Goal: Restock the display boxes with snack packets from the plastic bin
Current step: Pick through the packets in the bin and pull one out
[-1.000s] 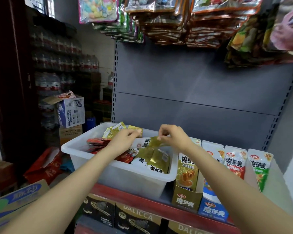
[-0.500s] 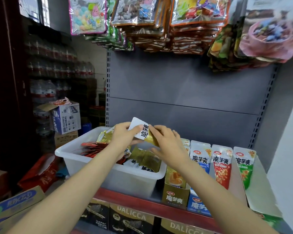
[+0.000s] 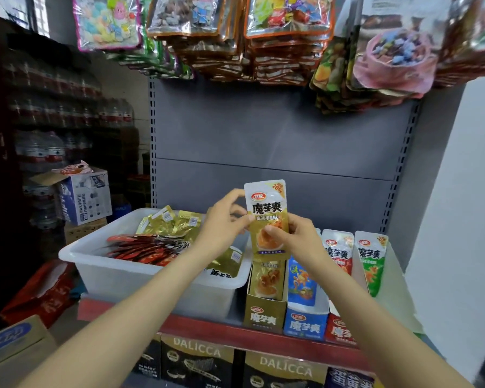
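Note:
A gold and white snack packet (image 3: pixel 266 211) stands upright in the air above the gold display box (image 3: pixel 264 315). My left hand (image 3: pixel 224 219) pinches its left edge and my right hand (image 3: pixel 294 236) holds its lower right part, thumb on the front. The white plastic bin (image 3: pixel 118 273) sits left of the boxes on the shelf, holding several gold packets (image 3: pixel 177 222) and red packets (image 3: pixel 143 247). To the right of the gold box stand a blue display box (image 3: pixel 305 323), a red one (image 3: pixel 340 330) and green packets (image 3: pixel 371 264).
Bags of sweets (image 3: pixel 263 37) hang overhead on the grey back panel (image 3: pixel 263 141). DALICCA cartons (image 3: pixel 196 362) fill the shelf below the red shelf edge (image 3: pixel 207 329). Cardboard boxes (image 3: pixel 84 194) and stacked water bottles (image 3: pixel 39 152) stand at the left, a white wall (image 3: pixel 459 191) at the right.
Both hands lifted the gold packet out of the bin and turned it upright, moving it right to above the gold display box.

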Demonstrator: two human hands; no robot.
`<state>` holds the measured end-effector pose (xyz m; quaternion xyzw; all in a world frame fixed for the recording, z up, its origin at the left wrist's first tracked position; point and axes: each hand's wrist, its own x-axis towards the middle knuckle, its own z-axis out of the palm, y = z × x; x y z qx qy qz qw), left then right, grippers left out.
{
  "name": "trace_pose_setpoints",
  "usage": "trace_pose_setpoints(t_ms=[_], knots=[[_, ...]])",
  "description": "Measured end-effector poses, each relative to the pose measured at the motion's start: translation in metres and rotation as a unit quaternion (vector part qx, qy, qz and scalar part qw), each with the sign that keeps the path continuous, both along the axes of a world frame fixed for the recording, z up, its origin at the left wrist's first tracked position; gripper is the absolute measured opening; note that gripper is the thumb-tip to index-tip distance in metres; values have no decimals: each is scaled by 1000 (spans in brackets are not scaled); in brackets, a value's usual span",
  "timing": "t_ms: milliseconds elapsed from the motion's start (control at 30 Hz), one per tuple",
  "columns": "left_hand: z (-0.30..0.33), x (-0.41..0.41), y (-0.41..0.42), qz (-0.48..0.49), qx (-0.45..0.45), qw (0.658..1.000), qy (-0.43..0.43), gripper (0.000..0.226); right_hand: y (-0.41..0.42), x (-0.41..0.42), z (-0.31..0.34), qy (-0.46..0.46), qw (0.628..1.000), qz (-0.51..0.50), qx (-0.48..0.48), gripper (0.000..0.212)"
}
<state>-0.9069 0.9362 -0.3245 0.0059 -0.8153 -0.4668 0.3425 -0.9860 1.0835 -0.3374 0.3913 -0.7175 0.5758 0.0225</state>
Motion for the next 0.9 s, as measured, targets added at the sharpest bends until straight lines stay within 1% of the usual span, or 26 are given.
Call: trace_pose_setpoints(t_ms=[167, 233, 367, 467, 600, 667, 767, 833, 900], knots=[[-8, -14, 7, 26, -45, 998, -33, 23, 11, -11, -7, 33, 994, -63, 78, 15], [-11, -18, 8, 42, -68, 996, -41, 15, 12, -15, -11, 24, 994, -63, 87, 15], [-15, -27, 6, 62, -90, 991, -78, 11, 12, -23, -21, 32, 991, -70, 114, 21], [-18, -33, 5, 62, -101, 987, -107, 12, 10, -28, -24, 44, 989, -80, 115, 29], [-24, -39, 7, 52, -115, 982, -141, 12, 11, -35, -25, 44, 989, -115, 77, 23], [-24, -40, 6, 63, -115, 983, -128, 19, 10, -38, -28, 50, 986, -115, 106, 20], [-23, -40, 6, 76, -109, 986, -104, 34, 5, -40, -32, 76, 976, -117, 165, 24], [-25, -41, 5, 79, -141, 980, -118, 33, 3, -40, -34, 113, 967, -144, 178, 31], [-30, -44, 4, 87, -215, 963, -135, 30, 1, -39, -37, 157, 954, -168, 190, 41]])
